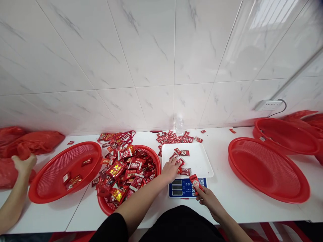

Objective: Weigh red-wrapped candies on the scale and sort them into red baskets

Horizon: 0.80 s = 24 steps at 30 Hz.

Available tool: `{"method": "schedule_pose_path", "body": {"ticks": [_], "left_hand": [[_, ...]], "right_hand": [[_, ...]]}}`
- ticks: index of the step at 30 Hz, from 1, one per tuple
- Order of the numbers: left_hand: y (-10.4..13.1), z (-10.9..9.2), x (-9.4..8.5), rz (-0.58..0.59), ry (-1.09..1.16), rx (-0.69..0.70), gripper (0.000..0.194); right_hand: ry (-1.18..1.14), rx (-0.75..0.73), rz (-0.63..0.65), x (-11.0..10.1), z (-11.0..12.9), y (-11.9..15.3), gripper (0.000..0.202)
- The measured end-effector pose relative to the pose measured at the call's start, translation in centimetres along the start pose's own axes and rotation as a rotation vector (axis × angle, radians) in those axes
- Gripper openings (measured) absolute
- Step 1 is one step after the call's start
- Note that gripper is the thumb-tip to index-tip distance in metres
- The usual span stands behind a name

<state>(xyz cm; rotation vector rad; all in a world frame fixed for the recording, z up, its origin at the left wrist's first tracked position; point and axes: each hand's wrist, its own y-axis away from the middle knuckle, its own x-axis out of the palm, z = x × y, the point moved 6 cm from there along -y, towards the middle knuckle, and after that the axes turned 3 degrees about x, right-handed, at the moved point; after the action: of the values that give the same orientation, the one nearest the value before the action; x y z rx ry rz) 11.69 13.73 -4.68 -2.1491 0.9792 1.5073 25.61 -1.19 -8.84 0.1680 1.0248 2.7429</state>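
A white scale tray point(199, 158) holds several small red packets, and its blue panel point(186, 184) shows below it. Over the tray's left side is my left hand point(171, 170), its fingertips on a red packet point(181, 162); the fingers are bent and partly hidden. My right hand point(207, 197) grips a larger red packet point(194, 181) in front of the panel's right part. To the left stands a red basket point(156, 158) heaped with red and gold packets point(118, 169).
Small red packets point(174, 137) lie behind the tray near a clear bottle point(179, 125). Red baskets point(267, 168) stand at right. Another red basket point(52, 168) with a few packets is at left, beside red bags point(42, 141) and another person's hand point(24, 165).
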Motion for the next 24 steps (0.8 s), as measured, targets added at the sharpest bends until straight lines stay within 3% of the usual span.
{"method": "schedule_pose_path", "body": {"ticks": [8,12,19,24], "left_hand": [[0.4,-1.1,0.4,-0.040,-0.033,0.037,0.044],[-1.5,-1.0,-0.6,-0.071,-0.007,0.055,0.050],[-6.4,-0.9,-0.5,0.027,0.002,0.000,0.068],[-6.9,-1.6,0.0,0.075,0.031,0.023,0.066]], "right_hand": [[-0.025,0.005,0.045,0.2,-0.2,0.3,0.045],[-0.046,0.004,0.016,-0.5,-0.1,0.4,0.046],[-0.044,-0.003,-0.044,-2.4,-0.6,0.7,0.049],[-0.038,-0.014,-0.060,-3.4,-0.6,0.8,0.048]]}}
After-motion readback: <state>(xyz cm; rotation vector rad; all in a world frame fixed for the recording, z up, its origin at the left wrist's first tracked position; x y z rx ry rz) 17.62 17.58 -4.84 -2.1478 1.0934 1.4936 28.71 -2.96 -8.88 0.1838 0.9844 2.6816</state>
